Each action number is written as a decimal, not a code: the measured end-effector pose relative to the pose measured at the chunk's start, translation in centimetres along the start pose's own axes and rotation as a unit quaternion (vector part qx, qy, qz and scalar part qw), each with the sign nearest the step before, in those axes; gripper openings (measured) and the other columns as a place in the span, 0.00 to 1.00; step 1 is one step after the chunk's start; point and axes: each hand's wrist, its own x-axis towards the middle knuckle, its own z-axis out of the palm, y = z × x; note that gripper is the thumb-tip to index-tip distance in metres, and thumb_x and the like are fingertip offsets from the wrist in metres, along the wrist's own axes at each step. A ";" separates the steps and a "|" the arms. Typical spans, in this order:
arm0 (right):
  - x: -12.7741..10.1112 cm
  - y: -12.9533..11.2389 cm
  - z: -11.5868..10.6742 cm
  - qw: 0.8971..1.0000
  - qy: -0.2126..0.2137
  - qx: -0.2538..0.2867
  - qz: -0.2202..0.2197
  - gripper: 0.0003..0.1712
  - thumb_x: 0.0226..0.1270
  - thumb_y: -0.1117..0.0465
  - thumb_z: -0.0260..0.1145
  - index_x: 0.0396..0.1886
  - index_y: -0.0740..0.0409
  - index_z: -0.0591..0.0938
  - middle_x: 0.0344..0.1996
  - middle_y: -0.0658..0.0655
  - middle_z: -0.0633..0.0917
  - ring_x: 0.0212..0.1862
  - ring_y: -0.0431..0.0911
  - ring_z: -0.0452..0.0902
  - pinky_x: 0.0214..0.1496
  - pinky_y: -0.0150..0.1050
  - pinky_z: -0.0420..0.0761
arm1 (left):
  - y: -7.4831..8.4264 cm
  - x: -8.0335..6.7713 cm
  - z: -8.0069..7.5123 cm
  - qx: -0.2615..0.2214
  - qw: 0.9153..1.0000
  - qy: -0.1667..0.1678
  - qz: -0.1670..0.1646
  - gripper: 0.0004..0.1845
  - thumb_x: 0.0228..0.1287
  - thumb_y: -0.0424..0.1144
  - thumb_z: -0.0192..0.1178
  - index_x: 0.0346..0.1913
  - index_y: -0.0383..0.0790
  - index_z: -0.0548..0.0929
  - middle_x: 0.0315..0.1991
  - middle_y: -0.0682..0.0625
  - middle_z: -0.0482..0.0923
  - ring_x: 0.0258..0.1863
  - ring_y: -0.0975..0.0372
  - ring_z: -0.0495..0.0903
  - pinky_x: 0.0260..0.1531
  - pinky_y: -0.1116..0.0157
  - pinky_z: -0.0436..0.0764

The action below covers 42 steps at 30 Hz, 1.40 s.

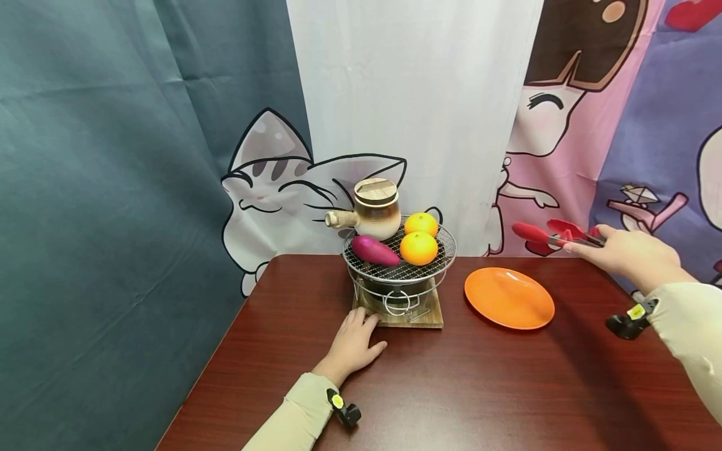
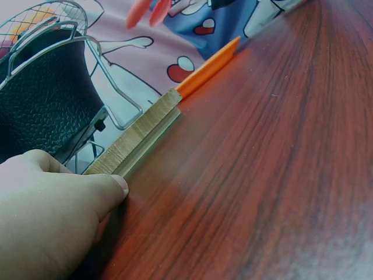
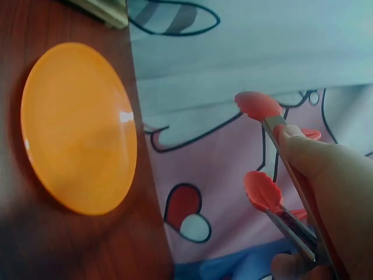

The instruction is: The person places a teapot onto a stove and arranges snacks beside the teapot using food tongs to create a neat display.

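Here the right hand (image 1: pixel 632 254) hovered above the far right corner of the worktop (image 1: pixel 451 388), its fingers curled round the metal arms of a pair of red-tipped tongs (image 1: pixel 555 233). The tongs were held in the air, their two red tips parted and gripping nothing, pointing toward the grill. From the right wrist view the thumb and forefinger pressed the arms from either side, and the tips showed clearly apart.

The left hand (image 1: pixel 352 344) rested on the worktop with relaxed fingers, its fingertips touching the near left corner of the wooden board (image 1: pixel 431 313) under the small stove (image 1: pixel 395 297). The left wrist view showed the thumb laid against the board's edge; whether it actually pressed the board was hard to tell, perhaps only leaning on it.

The stove stood near the far edge of the worktop, about midway along it, with a round wire grill (image 1: pixel 437 260) on top. On the grill lay a purple sweet potato (image 1: pixel 375 250) at the near left, two oranges (image 1: pixel 419 247) on the right, one behind the other, and a small clay pot (image 1: pixel 376 210) with a side handle and wooden lid at the back.

An orange plate (image 1: pixel 507 297) lay on the worktop just right of the board, between the stove and the right hand, with nothing on it.
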 end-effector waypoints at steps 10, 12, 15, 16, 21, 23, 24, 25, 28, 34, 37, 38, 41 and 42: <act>-0.1 2.7 1.9 0.999 -0.031 0.004 0.013 0.64 0.59 0.16 0.45 0.69 0.71 0.61 0.60 0.86 0.65 0.49 0.78 0.69 0.39 0.72 0.74 | -0.1 0.0 0.0 -0.001 1.000 0.003 0.001 0.29 0.59 0.54 0.68 0.60 0.45 0.79 0.54 0.46 0.70 0.59 0.51 0.70 0.62 0.54 0.70; -0.1 3.1 2.5 0.999 -0.044 0.006 0.017 0.66 0.59 0.15 0.45 0.70 0.71 0.60 0.59 0.87 0.65 0.48 0.78 0.69 0.38 0.70 0.75 | -0.1 0.0 0.1 -0.002 1.000 0.003 0.002 0.29 0.59 0.54 0.68 0.60 0.45 0.79 0.54 0.46 0.70 0.59 0.51 0.70 0.62 0.54 0.70; -0.2 3.7 3.4 0.998 -0.059 0.009 0.029 0.68 0.58 0.15 0.45 0.70 0.73 0.59 0.56 0.88 0.65 0.45 0.77 0.69 0.35 0.66 0.76 | 0.0 0.0 0.1 -0.005 1.000 0.005 0.003 0.29 0.59 0.54 0.69 0.60 0.45 0.79 0.54 0.46 0.70 0.59 0.51 0.70 0.62 0.53 0.70; -0.2 3.9 3.7 0.997 -0.062 0.009 0.033 0.68 0.57 0.15 0.45 0.70 0.73 0.59 0.56 0.88 0.65 0.45 0.77 0.70 0.34 0.65 0.77 | 0.0 0.0 0.1 -0.005 1.000 0.007 0.003 0.28 0.59 0.54 0.69 0.60 0.45 0.79 0.54 0.46 0.71 0.59 0.51 0.70 0.62 0.53 0.70; -0.4 4.8 5.1 0.996 -0.069 0.015 0.046 0.68 0.57 0.15 0.45 0.70 0.73 0.61 0.52 0.88 0.68 0.41 0.74 0.72 0.29 0.60 0.78 | -0.1 0.0 0.1 -0.002 1.000 0.007 0.003 0.28 0.59 0.54 0.69 0.59 0.45 0.79 0.54 0.47 0.71 0.58 0.52 0.71 0.62 0.54 0.71; -0.5 5.2 5.6 0.996 -0.066 0.018 0.054 0.67 0.57 0.15 0.45 0.68 0.74 0.63 0.48 0.86 0.71 0.37 0.71 0.73 0.28 0.57 0.77 | -0.1 0.0 0.2 -0.002 1.000 0.007 0.004 0.28 0.59 0.54 0.69 0.59 0.45 0.79 0.54 0.47 0.71 0.58 0.52 0.71 0.62 0.54 0.71; -0.5 5.4 5.9 0.996 -0.066 0.020 0.057 0.67 0.57 0.15 0.46 0.67 0.75 0.63 0.46 0.85 0.73 0.36 0.69 0.74 0.27 0.55 0.76 | -0.1 0.0 0.2 -0.002 1.000 0.007 0.005 0.28 0.59 0.54 0.69 0.59 0.45 0.79 0.54 0.46 0.70 0.58 0.52 0.71 0.62 0.54 0.71; -0.5 5.6 6.1 0.996 -0.064 0.020 0.061 0.67 0.57 0.15 0.46 0.65 0.75 0.64 0.44 0.83 0.74 0.34 0.67 0.74 0.26 0.54 0.75 | -0.1 0.0 0.2 -0.002 1.000 0.007 0.005 0.28 0.59 0.54 0.69 0.59 0.45 0.79 0.54 0.46 0.70 0.58 0.52 0.71 0.61 0.54 0.71; -0.6 6.1 6.7 0.995 -0.063 0.023 0.069 0.66 0.58 0.16 0.46 0.60 0.78 0.67 0.36 0.79 0.78 0.31 0.63 0.76 0.25 0.52 0.75 | 0.0 0.0 0.1 -0.004 1.000 0.010 0.006 0.28 0.58 0.54 0.69 0.58 0.45 0.79 0.54 0.46 0.71 0.58 0.51 0.71 0.61 0.53 0.71; -1.0 6.7 7.4 0.990 -0.092 0.015 0.103 0.64 0.59 0.16 0.45 0.52 0.79 0.71 0.37 0.82 0.77 0.34 0.67 0.77 0.29 0.54 0.76 | 0.0 0.0 0.0 -0.003 1.000 0.010 0.007 0.28 0.59 0.54 0.69 0.58 0.45 0.79 0.54 0.46 0.70 0.58 0.52 0.71 0.61 0.53 0.71; -1.3 6.9 7.8 0.987 -0.107 0.012 0.123 0.64 0.60 0.16 0.43 0.51 0.80 0.71 0.40 0.83 0.76 0.37 0.68 0.77 0.31 0.54 0.75 | 0.0 0.0 0.0 -0.002 1.000 0.009 0.007 0.28 0.58 0.54 0.69 0.59 0.45 0.79 0.54 0.47 0.70 0.58 0.52 0.71 0.62 0.54 0.71; -1.3 6.9 8.0 0.986 -0.109 0.012 0.127 0.64 0.60 0.16 0.43 0.51 0.80 0.71 0.40 0.83 0.76 0.37 0.69 0.77 0.32 0.54 0.75 | 0.0 0.0 0.0 -0.002 1.000 0.009 0.007 0.28 0.58 0.54 0.69 0.59 0.45 0.79 0.54 0.47 0.71 0.59 0.52 0.71 0.62 0.54 0.71; -1.3 7.1 8.4 0.983 -0.118 0.012 0.137 0.64 0.61 0.17 0.42 0.50 0.81 0.70 0.39 0.82 0.76 0.37 0.68 0.76 0.33 0.54 0.75 | 0.0 -0.1 0.0 -0.002 1.000 0.012 0.008 0.28 0.58 0.54 0.69 0.59 0.45 0.79 0.54 0.47 0.71 0.58 0.52 0.71 0.61 0.54 0.71; -1.3 7.1 8.6 0.983 -0.120 0.014 0.137 0.64 0.61 0.17 0.41 0.49 0.82 0.70 0.38 0.82 0.77 0.36 0.68 0.76 0.33 0.54 0.74 | 0.0 -0.1 0.0 -0.002 1.000 0.012 0.008 0.28 0.58 0.54 0.69 0.59 0.45 0.79 0.54 0.47 0.71 0.58 0.52 0.71 0.61 0.54 0.71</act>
